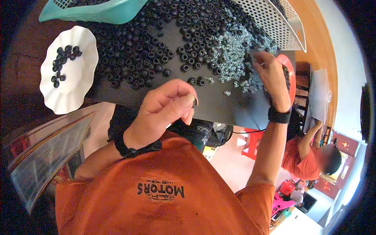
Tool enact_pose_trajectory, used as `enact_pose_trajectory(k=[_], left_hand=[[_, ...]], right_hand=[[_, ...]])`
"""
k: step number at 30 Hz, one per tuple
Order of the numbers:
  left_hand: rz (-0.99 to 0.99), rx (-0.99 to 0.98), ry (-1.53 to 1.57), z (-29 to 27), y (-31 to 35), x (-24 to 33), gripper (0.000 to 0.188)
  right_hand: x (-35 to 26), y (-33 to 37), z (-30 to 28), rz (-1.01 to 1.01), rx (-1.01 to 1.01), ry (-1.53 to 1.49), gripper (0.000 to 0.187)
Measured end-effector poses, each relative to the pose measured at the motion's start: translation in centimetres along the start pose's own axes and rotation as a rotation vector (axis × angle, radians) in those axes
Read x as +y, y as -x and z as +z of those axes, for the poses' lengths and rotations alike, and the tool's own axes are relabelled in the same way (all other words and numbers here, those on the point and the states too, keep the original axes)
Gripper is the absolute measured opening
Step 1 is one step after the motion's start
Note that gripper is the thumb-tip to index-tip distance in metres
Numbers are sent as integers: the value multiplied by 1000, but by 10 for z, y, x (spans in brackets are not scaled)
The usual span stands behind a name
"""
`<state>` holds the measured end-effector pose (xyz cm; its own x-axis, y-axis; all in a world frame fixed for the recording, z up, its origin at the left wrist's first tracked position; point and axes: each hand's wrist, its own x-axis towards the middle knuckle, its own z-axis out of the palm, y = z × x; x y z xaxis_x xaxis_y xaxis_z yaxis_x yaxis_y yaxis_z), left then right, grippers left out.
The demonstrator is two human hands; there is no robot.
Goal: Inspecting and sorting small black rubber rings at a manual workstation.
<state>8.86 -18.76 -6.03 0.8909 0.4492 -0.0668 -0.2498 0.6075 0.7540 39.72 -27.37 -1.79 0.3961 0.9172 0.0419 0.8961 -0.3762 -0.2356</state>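
Note:
My left hand (pixel 162 107) is in front of the table's near edge, its thumb and forefinger pinched on a small black part (pixel 194 102) that mostly hides behind the fingertips. Small silver metal pieces, like short coiled springs (pixel 231 53), lie heaped on the right of the dark table. Over the right side of that heap reaches my right hand (pixel 270 70), its fingers curled downward and blurred, so what they hold does not show. Many black ring-shaped parts (pixel 131 58) cover the left and middle of the table; two of these lie apart just beyond my left hand.
On the left, a white scalloped plate (pixel 78 92) holds several black parts. A teal basket (pixel 117 13) and a white perforated basket (pixel 274 25) stand at the back. A red bowl (pixel 291 78) sits by my right wrist. Another person (pixel 303 154) sits at the far right.

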Motion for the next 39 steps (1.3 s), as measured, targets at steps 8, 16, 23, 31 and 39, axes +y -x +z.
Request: enact_pose_trajectory(k=[8, 16, 23, 31, 39], left_hand=[[11, -46, -35, 0, -4, -3, 17], [2, -30, 16, -3, -5, -7, 19], [-35, -9, 127, -6, -9, -3, 20], [-80, -91, 71, -9, -7, -1, 18], [-105, -175, 101, -15, -5, 3, 17]], right_hand=[[4, 5, 4, 28, 22, 82, 22], [0, 10, 4, 27, 66, 59, 17], [-95, 41, -22, 75, -79, -424, 5], [-154, 48, -30, -296, -272, -500, 8], [-159, 37, -26, -449, -308, -430, 9]])
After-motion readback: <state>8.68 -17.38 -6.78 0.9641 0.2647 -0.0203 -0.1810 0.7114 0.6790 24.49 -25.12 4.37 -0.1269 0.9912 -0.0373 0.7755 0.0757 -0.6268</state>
